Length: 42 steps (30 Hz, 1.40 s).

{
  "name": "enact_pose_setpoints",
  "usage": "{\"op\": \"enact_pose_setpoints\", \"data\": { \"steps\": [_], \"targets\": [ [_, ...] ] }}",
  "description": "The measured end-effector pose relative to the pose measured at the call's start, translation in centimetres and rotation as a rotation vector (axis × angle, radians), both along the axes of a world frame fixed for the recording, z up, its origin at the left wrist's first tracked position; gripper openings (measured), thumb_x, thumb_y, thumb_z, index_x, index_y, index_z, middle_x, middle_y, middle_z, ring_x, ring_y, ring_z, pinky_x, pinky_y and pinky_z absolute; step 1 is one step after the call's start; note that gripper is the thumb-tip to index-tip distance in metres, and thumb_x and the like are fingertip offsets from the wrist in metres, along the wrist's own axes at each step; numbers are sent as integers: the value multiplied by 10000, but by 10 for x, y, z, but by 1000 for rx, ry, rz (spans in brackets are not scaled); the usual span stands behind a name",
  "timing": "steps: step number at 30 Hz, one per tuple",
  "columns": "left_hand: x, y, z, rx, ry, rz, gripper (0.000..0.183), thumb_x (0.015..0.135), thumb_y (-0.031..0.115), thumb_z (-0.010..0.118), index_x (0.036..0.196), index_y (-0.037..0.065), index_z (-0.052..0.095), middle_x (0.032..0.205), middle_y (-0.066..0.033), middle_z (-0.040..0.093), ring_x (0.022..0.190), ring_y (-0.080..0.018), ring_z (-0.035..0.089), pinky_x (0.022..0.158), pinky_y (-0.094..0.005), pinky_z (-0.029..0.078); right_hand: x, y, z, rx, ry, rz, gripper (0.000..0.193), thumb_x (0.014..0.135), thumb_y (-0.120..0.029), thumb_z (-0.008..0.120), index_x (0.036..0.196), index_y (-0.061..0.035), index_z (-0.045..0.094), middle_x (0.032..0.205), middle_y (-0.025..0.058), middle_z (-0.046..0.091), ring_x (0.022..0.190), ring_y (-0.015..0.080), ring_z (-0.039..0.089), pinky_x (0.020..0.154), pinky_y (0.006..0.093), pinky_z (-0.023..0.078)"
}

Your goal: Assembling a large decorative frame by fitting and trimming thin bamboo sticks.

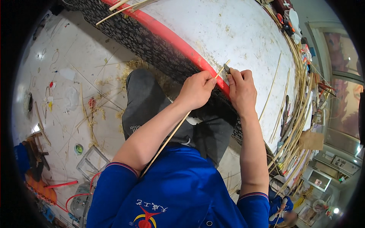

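My left hand (195,90) is closed around a long thin bamboo strip (171,136) near its upper end. The strip slants from the table's edge down past my left forearm to my side. Its tip rests over the red table edge (167,33). My right hand (242,91) pinches a small dark grey blade (227,68) between thumb and fingers, right beside the strip's tip. Whether the blade touches the strip I cannot tell. Most of the blade's grip is hidden by my fingers.
The white tabletop (251,26) bears several loose strips and a big bundle of bamboo strips (298,125) along its right side. Shavings (131,70) litter the floor by my knee. A grey metal frame (92,162) and a red hose (72,195) lie lower left. Another person (281,207) sits lower right.
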State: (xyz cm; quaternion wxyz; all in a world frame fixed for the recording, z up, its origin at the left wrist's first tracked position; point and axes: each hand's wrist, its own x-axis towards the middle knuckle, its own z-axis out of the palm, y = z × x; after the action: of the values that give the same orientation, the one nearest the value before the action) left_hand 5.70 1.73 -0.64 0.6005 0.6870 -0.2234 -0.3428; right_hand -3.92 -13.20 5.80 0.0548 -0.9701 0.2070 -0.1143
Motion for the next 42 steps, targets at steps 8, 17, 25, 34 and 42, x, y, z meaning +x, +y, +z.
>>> {"op": "enact_pose_setpoints", "data": {
  "steps": [8,17,25,34,42],
  "targets": [
    [-17,45,5,15,68,-40,249,1002,237,656,937,-4,654,779,-177,678,716,-307,669,674,-414,501,9,-10,0,-44,-8,-95,219,1042,-243,625,1215,-137,707,1017,130,604,885,331,662,750,442,552],
    [-10,51,35,13,-88,-1,237,1021,222,669,941,1,643,661,-54,594,599,-108,527,569,-327,414,-13,-15,3,73,-231,-97,220,1036,-197,636,1217,-99,713,965,141,606,858,318,643,769,408,525],
    [-4,17,39,46,-221,4,238,992,235,666,917,9,661,791,-190,690,767,-359,706,684,-451,518,-24,-2,7,51,-174,33,224,995,-177,687,1203,-116,743,969,111,610,835,289,647,727,386,534],
    [-2,-5,13,56,13,-30,258,1007,229,634,969,-12,719,888,-180,747,872,-331,736,778,-423,544,-12,-5,13,-3,-14,50,205,991,-221,675,1179,-157,729,972,114,601,841,319,651,709,429,549],
    [-6,-5,2,5,59,-15,252,1014,224,629,978,-14,706,876,-158,746,839,-295,730,763,-402,539,-8,-1,6,-32,5,25,172,982,-220,675,1145,-165,686,991,125,586,884,334,649,694,454,557]
  ]
}}
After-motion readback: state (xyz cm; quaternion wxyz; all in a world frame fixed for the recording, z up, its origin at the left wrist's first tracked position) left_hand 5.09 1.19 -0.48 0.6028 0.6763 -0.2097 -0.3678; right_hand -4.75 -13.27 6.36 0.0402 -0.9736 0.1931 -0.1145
